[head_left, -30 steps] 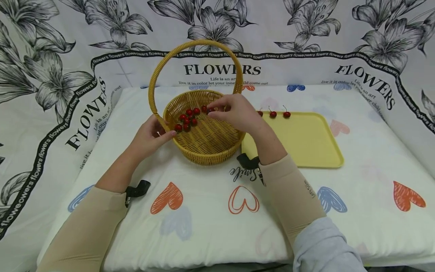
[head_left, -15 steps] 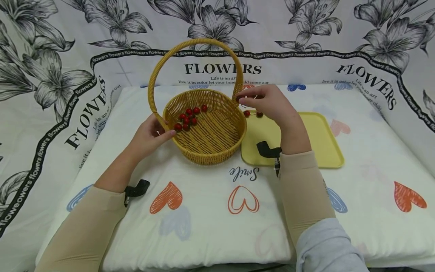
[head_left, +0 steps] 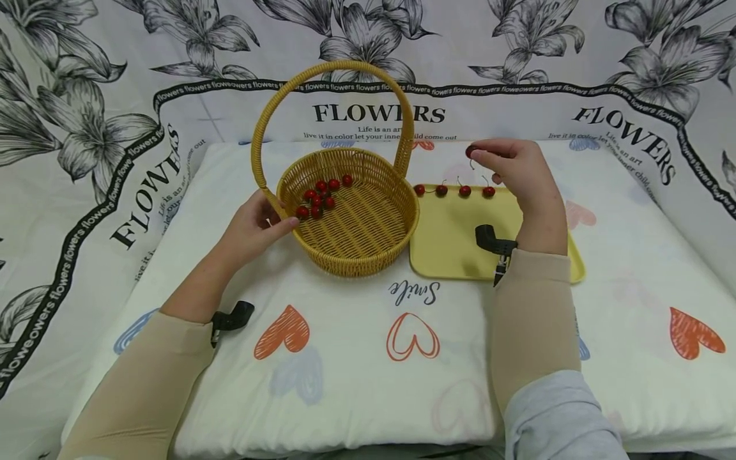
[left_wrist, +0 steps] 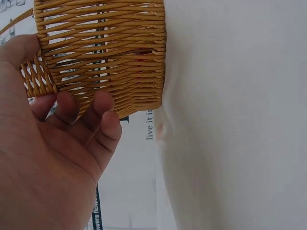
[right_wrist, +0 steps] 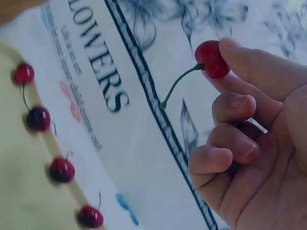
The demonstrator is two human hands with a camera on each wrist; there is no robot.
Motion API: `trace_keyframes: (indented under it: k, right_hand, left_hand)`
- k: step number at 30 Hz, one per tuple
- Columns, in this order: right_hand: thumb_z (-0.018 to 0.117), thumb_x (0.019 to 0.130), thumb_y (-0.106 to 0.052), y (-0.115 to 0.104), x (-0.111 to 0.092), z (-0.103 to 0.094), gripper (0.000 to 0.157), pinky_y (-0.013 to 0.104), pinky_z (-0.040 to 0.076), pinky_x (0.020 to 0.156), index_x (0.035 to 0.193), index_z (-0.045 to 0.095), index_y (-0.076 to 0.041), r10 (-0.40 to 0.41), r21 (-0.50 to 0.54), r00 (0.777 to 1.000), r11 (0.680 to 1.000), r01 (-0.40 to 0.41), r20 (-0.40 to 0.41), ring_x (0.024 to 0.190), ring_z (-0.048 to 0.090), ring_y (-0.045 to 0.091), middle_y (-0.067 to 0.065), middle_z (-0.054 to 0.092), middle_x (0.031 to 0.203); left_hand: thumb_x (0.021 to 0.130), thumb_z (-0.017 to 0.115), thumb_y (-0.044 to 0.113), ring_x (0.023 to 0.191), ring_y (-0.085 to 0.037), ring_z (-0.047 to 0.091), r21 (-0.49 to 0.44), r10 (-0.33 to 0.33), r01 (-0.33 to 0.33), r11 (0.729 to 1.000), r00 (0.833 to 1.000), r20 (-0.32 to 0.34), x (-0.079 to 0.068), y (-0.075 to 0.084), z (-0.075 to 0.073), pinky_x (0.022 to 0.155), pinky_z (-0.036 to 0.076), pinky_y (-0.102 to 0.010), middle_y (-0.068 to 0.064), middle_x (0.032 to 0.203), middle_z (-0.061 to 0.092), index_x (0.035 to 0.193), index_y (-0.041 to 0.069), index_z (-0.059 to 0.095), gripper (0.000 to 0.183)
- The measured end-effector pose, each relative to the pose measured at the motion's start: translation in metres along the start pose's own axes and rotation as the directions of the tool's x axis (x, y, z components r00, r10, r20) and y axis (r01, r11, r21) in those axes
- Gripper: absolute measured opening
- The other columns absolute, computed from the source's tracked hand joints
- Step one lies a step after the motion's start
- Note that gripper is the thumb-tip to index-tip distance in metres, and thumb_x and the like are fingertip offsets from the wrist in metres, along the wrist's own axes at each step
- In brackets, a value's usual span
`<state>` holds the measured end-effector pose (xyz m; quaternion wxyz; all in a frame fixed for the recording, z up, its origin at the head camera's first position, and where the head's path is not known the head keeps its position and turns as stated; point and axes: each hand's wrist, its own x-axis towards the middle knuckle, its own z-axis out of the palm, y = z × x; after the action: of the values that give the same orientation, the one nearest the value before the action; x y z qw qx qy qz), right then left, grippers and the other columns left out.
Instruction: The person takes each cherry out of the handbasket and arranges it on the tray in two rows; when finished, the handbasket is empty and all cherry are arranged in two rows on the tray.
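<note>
My right hand (head_left: 520,169) pinches one red cherry (right_wrist: 212,59) between thumb and index finger, its green stem pointing away. It holds the cherry in the air above the far edge of the yellow tray (head_left: 448,236). Along that edge, several dark red cherries (head_left: 464,191) sit in a row. My left hand (head_left: 250,233) grips the left rim of the wicker basket (head_left: 351,265), near the foot of its tall handle (head_left: 261,124). Inside the basket, several cherries (head_left: 302,212) are clustered at the left and back. The left wrist view shows the left fingers against the woven wall.
The white cloth (head_left: 345,396) beneath is printed with hearts and lettering. Behind rises a flower-printed fabric backdrop (head_left: 230,115). The basket stands upright just left of the tray, its handle arching high over the bowl.
My right hand has moved right, from over the basket to above the tray's far side, carrying a cherry. The left hand and basket stay in place.
</note>
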<state>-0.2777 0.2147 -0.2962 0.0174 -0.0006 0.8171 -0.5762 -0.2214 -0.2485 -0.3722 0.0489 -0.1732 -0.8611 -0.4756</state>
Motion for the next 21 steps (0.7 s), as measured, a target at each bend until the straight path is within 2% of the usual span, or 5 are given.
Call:
trace_keyframes:
  k: [2,4,11,16,21]
  right_hand:
    - [0.075,0.094,-0.041,0.008,0.001,-0.009,0.042,0.029,0.042,0.086,0.13,0.073,-0.019,0.014,-0.021,1.0,1.0,-0.015,-0.028,0.115,0.049,0.011,-0.006,0.065,0.13]
    - [0.074,0.094,-0.045,0.016,0.002,-0.017,0.045,0.032,0.039,0.092,0.132,0.072,-0.021,0.043,-0.044,0.998,0.998,-0.046,-0.049,0.116,0.049,0.01,-0.008,0.063,0.132]
    - [0.071,0.091,-0.057,0.039,0.002,-0.038,0.055,0.035,0.031,0.093,0.137,0.068,-0.026,0.173,-0.08,0.979,0.98,-0.183,-0.111,0.092,0.047,0.015,-0.009,0.054,0.14]
    - [0.069,0.09,-0.061,0.055,0.003,-0.046,0.064,0.038,0.032,0.098,0.141,0.064,-0.022,0.244,-0.13,0.957,0.956,-0.264,-0.155,0.102,0.047,0.019,-0.008,0.051,0.144]
    - [0.065,0.092,-0.063,0.07,0.007,-0.049,0.073,0.043,0.035,0.104,0.144,0.06,-0.013,0.294,-0.208,0.932,0.918,-0.337,-0.212,0.116,0.046,0.025,0.005,0.046,0.153]
  left_hand:
    - [0.097,0.072,0.019,0.083,-0.025,0.05,0.004,-0.002,0.002,1.0,1.0,0.0,0.0,0.0,0.0,0.067,0.043,-0.029,-0.01,0.103,0.06,0.134,0.001,0.051,0.046]
    - [0.097,0.072,0.019,0.083,-0.026,0.05,0.003,-0.003,0.003,1.0,1.0,-0.002,0.001,0.0,0.0,0.067,0.043,-0.029,-0.011,0.103,0.06,0.133,0.001,0.051,0.046]
    - [0.097,0.072,0.017,0.083,-0.025,0.05,-0.007,-0.002,0.002,1.0,1.0,-0.006,0.001,-0.001,0.0,0.067,0.043,-0.027,-0.011,0.104,0.06,0.135,0.001,0.05,0.047]
    - [0.097,0.072,0.018,0.083,-0.025,0.05,-0.003,-0.004,0.004,1.0,1.0,-0.009,0.001,-0.001,0.001,0.067,0.043,-0.026,-0.011,0.105,0.061,0.135,0.001,0.05,0.048]
    - [0.097,0.072,0.018,0.083,-0.025,0.051,0.005,-0.003,0.003,1.0,1.0,-0.008,0.001,-0.002,0.001,0.068,0.044,-0.025,-0.011,0.106,0.061,0.136,0.001,0.05,0.048]
